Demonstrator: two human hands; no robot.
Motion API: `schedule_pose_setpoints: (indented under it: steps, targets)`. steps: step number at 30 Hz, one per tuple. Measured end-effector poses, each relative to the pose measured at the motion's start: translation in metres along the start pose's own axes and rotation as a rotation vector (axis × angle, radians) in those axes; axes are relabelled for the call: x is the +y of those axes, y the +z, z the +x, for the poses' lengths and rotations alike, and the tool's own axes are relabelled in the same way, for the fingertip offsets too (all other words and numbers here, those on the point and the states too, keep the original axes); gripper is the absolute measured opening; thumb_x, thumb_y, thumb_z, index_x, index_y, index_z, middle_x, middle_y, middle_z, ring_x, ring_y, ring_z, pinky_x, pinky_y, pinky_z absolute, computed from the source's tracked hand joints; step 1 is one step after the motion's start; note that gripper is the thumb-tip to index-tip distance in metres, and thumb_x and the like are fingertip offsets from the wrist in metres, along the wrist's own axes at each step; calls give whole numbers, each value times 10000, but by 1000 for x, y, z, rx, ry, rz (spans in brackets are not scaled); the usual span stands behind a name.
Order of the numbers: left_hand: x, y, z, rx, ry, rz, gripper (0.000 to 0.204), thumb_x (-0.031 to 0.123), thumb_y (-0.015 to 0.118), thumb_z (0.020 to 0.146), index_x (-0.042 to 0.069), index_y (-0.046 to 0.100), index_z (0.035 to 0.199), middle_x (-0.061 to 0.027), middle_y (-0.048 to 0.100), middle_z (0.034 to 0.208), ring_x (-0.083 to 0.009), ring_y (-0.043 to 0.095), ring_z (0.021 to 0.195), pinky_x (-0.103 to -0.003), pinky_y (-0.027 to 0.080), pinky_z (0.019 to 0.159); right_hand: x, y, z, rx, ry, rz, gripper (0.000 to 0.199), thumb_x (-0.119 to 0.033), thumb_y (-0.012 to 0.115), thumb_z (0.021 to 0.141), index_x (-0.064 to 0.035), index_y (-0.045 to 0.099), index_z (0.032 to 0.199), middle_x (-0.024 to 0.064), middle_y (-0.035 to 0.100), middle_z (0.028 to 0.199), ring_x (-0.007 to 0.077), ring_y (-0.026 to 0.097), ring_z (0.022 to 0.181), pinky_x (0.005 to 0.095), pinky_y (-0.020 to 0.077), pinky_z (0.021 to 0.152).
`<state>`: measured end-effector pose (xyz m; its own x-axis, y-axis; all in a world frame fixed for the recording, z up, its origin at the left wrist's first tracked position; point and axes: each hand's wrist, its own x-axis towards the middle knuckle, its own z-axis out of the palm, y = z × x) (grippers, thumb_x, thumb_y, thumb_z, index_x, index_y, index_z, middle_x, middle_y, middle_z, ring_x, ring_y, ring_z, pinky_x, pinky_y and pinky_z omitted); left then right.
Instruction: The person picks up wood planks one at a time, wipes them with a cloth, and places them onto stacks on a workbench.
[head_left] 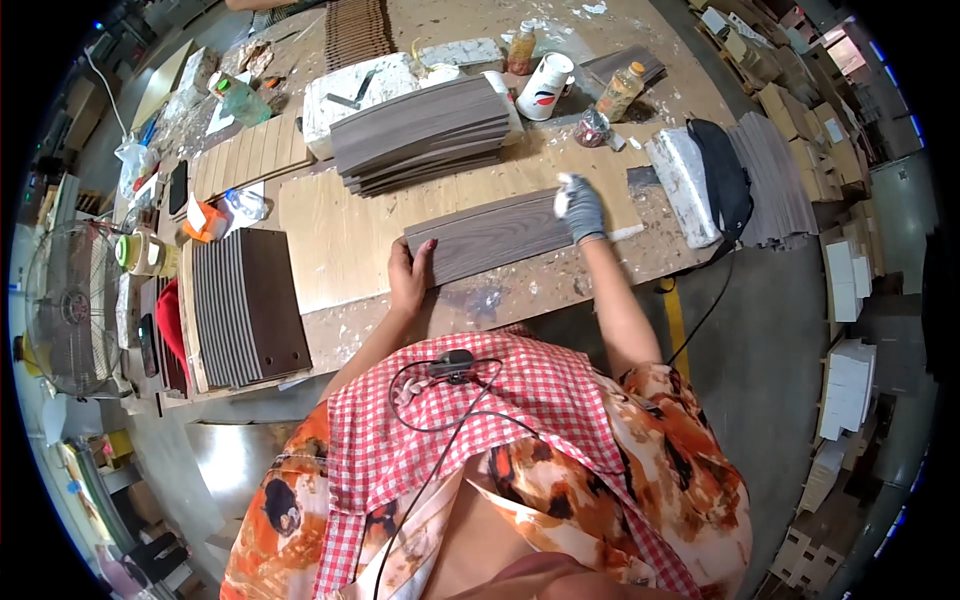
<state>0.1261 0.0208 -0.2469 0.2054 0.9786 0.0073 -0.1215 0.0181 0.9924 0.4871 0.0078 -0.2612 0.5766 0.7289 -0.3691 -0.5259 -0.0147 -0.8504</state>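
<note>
A dark grey wood-grain board [490, 238] lies slightly slanted on the table in front of me. My left hand [408, 275] is bare and grips its left end, thumb on the near side and fingers at the edge. On the board's right end rests my right hand [582, 212], in a grey glove with its fingers closed. Something small and white shows at those fingers; whether it is a cloth or part of the glove cannot be made out. Beyond the board, similar grey boards [425, 130] are piled on a white, paint-spattered block [322, 105].
At left stands a stack of dark boards [270, 300], near a fan [75, 308]. A white cup [546, 88] and bottles [621, 92] stand at the back. To the right are a wrapped white block [684, 190], a black bag [722, 180] and more grey strips [775, 185].
</note>
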Motion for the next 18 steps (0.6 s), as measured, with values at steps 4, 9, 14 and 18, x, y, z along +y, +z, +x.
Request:
schedule_pose_setpoints:
  steps: [4,9,14,18]
  targets:
    - [-8,-11,4,-26,39,301,317,192,680,938,-48,539,1090,-114,656,905,-143,571,823,-284,483,758,-14,14,-31,148,-972,-841,187,-153,533,952,-56,642,1069,34,626,1016,130,599,816,259,496,721]
    - [22,-5,-5,-49,-60,310,364,173,692,923,-46,501,1143,-123,652,960,-157,589,871,-301,491,785,-9,118,-98,-240,-380,-270,250,-279,549,996,-96,645,1136,-7,627,894,63,580,718,218,505,632]
    - [-28,-11,6,-113,110,361,439,15,643,852,-3,459,1250,-153,607,1153,-222,577,1075,-352,454,942,68,194,-122,-583,-917,-1436,304,-230,554,875,-121,640,1145,144,658,1126,297,627,1061,425,444,1005]
    - [-19,-12,3,-61,215,172,418,31,673,853,-23,476,1218,-153,628,1095,-221,597,1014,-342,474,902,79,198,-144,-407,-877,-1714,347,-282,513,912,-151,627,1213,86,612,1285,242,523,1257,435,335,1103]
